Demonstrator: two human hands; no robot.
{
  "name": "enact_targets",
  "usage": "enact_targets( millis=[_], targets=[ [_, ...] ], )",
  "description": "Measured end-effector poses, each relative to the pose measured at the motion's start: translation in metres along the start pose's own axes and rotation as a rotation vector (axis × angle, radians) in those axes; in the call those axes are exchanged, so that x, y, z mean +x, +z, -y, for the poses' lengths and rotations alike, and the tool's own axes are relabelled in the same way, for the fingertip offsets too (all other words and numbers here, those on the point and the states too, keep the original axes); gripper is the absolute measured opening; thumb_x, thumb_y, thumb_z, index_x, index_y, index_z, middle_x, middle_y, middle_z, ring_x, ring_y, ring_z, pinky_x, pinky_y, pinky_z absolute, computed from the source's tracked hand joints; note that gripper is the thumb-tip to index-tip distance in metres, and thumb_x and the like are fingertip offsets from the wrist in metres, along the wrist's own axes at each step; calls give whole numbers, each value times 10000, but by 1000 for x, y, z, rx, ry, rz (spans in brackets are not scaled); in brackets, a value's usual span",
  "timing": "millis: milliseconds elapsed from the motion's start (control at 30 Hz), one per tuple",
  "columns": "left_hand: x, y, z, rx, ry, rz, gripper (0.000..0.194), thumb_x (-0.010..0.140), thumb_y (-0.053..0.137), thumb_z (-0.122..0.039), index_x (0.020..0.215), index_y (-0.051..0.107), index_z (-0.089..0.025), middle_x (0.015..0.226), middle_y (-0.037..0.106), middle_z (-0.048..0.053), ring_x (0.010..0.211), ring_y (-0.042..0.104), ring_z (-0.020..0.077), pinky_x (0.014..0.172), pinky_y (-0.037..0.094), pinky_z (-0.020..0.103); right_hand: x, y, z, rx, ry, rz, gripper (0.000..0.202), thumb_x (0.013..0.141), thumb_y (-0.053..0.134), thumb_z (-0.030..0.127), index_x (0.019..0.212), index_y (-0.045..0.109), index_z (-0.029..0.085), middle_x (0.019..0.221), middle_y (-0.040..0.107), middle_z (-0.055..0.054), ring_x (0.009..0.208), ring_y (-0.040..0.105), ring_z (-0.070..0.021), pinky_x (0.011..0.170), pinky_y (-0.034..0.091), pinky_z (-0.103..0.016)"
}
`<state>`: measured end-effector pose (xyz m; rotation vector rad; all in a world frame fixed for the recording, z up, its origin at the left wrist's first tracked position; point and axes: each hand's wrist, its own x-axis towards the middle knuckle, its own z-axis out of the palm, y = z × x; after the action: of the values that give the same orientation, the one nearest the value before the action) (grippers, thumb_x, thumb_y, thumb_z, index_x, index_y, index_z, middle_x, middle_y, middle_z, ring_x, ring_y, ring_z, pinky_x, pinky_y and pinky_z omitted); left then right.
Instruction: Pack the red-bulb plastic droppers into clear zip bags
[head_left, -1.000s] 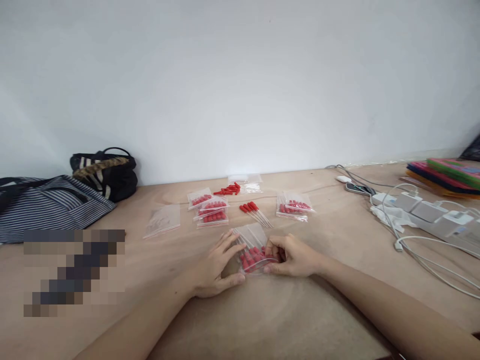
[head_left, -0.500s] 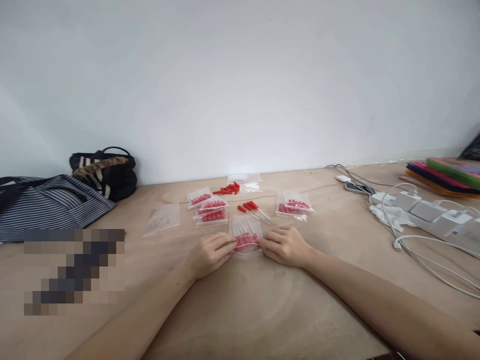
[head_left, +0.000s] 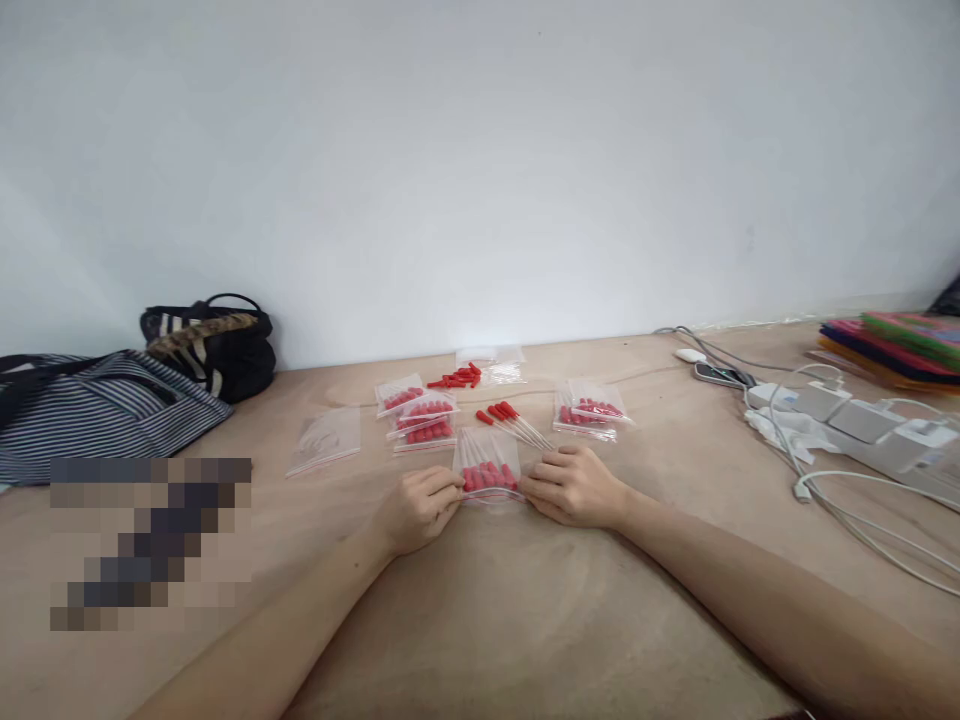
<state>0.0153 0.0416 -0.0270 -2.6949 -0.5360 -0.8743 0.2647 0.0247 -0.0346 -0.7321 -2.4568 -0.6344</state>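
A clear zip bag (head_left: pixel 487 450) lies in front of me with several red-topped droppers inside, their red bulbs towards its near edge. My left hand (head_left: pixel 421 508) pinches the bag's left near corner. At the opposite corner my right hand (head_left: pixel 574 487) has its fingers closed on the bag's edge. Just beyond the bag, several loose droppers (head_left: pixel 504 411) with thin pale stems lie slanted on the table. Filled bags of droppers (head_left: pixel 427 420) overlap at the left, and more filled bags (head_left: pixel 590 408) lie at the right.
A flat zip bag (head_left: pixel 326 440) lies at left. Loose red bulbs (head_left: pixel 456 377) and clear plastic bags (head_left: pixel 501 366) are near the wall. Striped bag (head_left: pixel 112 410) and black bag (head_left: pixel 232 350) stand left; a power strip (head_left: pixel 885 430), cables and a colourful stack (head_left: pixel 896 350) sit right.
The bag's near edge, bowed towards me before, is now flatter. The bag has shifted slightly left between my hands, and the red bulbs inside show more clearly.
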Motion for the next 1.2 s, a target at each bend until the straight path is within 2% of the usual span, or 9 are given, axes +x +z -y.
enact_targets(
  millis=[133, 233, 333, 467, 600, 733, 900, 1100, 1200],
  targets=[
    [0, 3, 0, -8, -10, -54, 187, 821, 435, -119, 683, 560, -148, 723, 632, 43, 656, 594, 130, 573, 473, 225, 3, 1, 2, -8, -23, -116, 190, 798, 458, 307, 793, 592, 172, 663, 584, -7, 607, 460, -106, 517, 221, -273],
    [1, 2, 0, -8, -9, -63, 178, 819, 439, -114, 691, 559, -146, 726, 632, 44, 661, 600, 127, 573, 474, 220, 3, 5, 3, -85, -84, -177, 151, 809, 472, 237, 745, 582, 155, 604, 558, 5, 571, 442, -97, 510, 212, -271],
    [1, 1, -1, -2, 8, -59, 161, 815, 449, -115, 709, 565, -149, 738, 639, 40, 665, 606, 127, 578, 479, 222, 2, 9, 2, -116, -145, -193, 136, 807, 472, 147, 710, 568, 146, 574, 535, 14, 540, 422, -90, 503, 204, -271],
    [1, 1, -1, 66, 110, -100, 113, 813, 472, -118, 795, 579, -149, 795, 665, 36, 678, 618, 132, 608, 498, 240, 1, 11, 0, -103, -188, -206, 157, 812, 452, 128, 698, 558, 141, 564, 509, 14, 528, 407, -89, 502, 213, -267],
    [2, -1, -1, 111, 161, -127, 141, 816, 458, -88, 770, 578, -145, 760, 674, 23, 638, 621, 123, 595, 508, 238, 1, 10, -2, -90, -225, -212, 188, 816, 434, 117, 667, 546, 141, 569, 496, 12, 527, 401, -86, 499, 205, -265],
    [4, -1, -2, 114, 179, -123, 159, 818, 444, -78, 756, 576, -139, 735, 673, 23, 626, 623, 127, 593, 514, 248, 1, 8, -1, -94, -208, -200, 212, 826, 418, 125, 659, 545, 146, 567, 489, 11, 530, 396, -84, 503, 204, -267],
    [5, 0, -3, 121, 160, -130, 139, 803, 465, -79, 742, 571, -145, 729, 672, 16, 606, 617, 124, 577, 511, 244, 4, 8, 4, -147, -119, -229, 131, 815, 463, 166, 751, 577, 155, 603, 528, 6, 565, 404, -97, 510, 202, -272],
    [4, 0, -3, 109, 166, -129, 114, 793, 481, -88, 746, 570, -141, 734, 670, 24, 627, 617, 129, 598, 517, 248, 8, 9, 6, -99, -164, -237, 218, 814, 435, 126, 623, 539, 148, 586, 513, -1, 567, 388, -101, 511, 200, -277],
    [4, -1, -4, 104, 161, -133, 121, 800, 475, -90, 751, 571, -145, 734, 669, 23, 634, 618, 128, 595, 519, 243, 7, 10, 5, -99, -145, -248, 210, 809, 448, 143, 618, 532, 155, 577, 507, 6, 568, 383, -101, 511, 199, -278]
  ],
)
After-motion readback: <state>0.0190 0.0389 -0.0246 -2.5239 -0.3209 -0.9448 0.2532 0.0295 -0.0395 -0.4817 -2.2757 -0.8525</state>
